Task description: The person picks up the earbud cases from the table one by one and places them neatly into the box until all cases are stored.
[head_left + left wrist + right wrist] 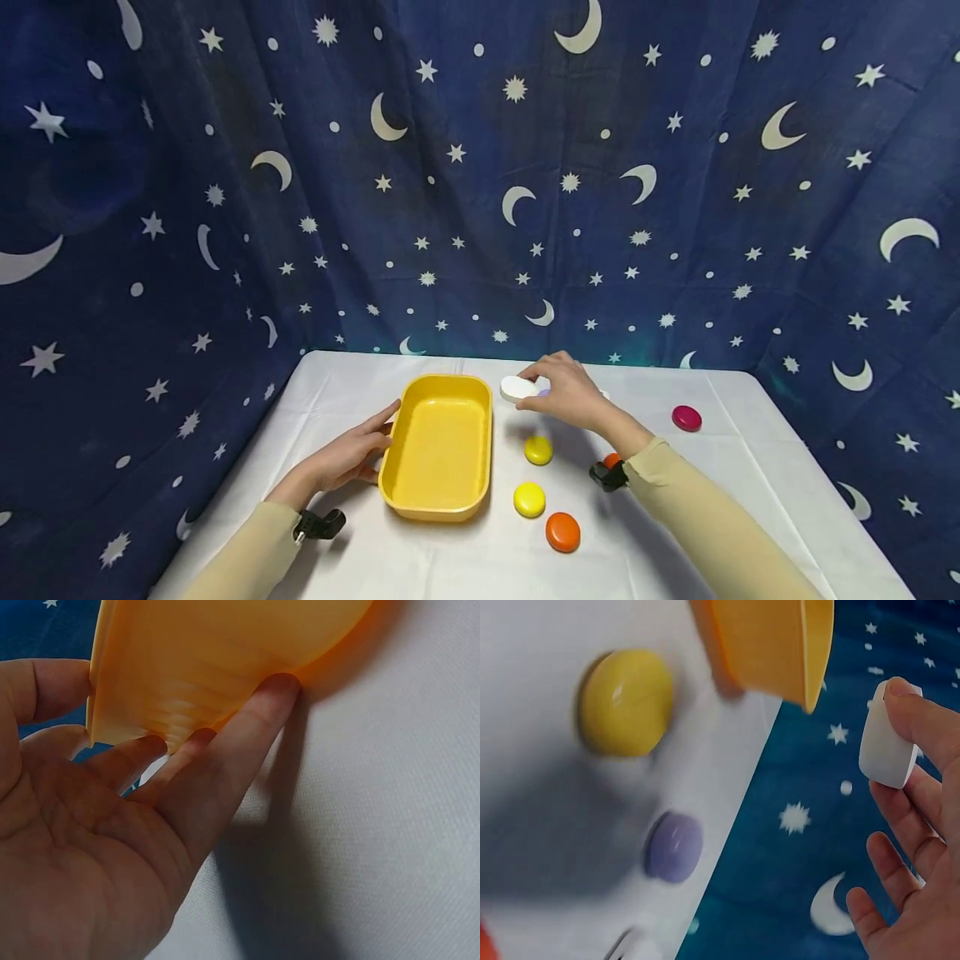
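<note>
On the white cloth-covered table point(750, 467), a yellow rectangular plastic tray point(441, 446) with rounded corners lies empty, the left hand point(348, 454) resting straight, slightly spread fingers point(225, 757) against its outer wall. Just right of the tray's far corner, the right hand point(566, 392) pinches a smooth white oval disc point(519, 388) above the table. Loose glossy discs lie nearby: two yellow point(537, 450) point(529, 499), one orange point(562, 532), one magenta point(686, 417), one lilac point(673, 846).

Evenly and brightly lit from above. Soft shadows on the white cloth-covered table point(735, 467) beneath both arms. Curved distortion toward head-view edges. Blurred in the right wrist view: round yellow disc point(625, 701), small lilac disc point(673, 846).
</note>
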A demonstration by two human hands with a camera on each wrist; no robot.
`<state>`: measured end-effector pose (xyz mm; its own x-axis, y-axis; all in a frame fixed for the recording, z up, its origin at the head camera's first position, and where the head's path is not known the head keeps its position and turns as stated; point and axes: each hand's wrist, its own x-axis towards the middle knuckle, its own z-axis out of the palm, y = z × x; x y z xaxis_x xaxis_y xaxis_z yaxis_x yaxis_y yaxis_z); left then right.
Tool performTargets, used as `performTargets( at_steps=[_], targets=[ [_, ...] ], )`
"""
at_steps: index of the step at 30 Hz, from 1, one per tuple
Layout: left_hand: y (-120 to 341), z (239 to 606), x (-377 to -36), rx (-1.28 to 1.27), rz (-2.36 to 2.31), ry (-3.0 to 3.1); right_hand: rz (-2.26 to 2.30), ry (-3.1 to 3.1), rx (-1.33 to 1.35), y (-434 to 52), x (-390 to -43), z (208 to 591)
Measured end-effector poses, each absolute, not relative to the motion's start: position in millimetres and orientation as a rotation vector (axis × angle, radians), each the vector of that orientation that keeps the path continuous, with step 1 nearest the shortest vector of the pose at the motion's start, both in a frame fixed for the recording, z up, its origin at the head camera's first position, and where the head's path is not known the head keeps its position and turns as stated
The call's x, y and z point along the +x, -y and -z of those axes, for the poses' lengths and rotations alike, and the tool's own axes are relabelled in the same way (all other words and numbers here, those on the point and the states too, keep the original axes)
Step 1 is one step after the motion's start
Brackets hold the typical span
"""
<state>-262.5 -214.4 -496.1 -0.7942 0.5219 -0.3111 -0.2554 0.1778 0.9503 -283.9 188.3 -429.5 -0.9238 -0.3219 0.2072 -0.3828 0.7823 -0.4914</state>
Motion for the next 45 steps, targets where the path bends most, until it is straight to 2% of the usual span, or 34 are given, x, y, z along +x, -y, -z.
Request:
performTargets(
  at_steps=[10,20,33,45],
  targets=[
    [214,496,-263,0.245,-1.678,-1.865,-0.658,2.927,0.655,-128,-300,430],
    [215,495,-261,0.227,-1.669,-1.875,-0.33,2.945,0.744,-93,-307,446],
    [215,495,-261,0.229,-1.679,-1.864,-0.206,2.97,0.684,-80,-318,455],
    [214,495,-262,0.231,-1.657,-1.886,-0.279,2.967,0.692,-87,-311,448]
  ],
)
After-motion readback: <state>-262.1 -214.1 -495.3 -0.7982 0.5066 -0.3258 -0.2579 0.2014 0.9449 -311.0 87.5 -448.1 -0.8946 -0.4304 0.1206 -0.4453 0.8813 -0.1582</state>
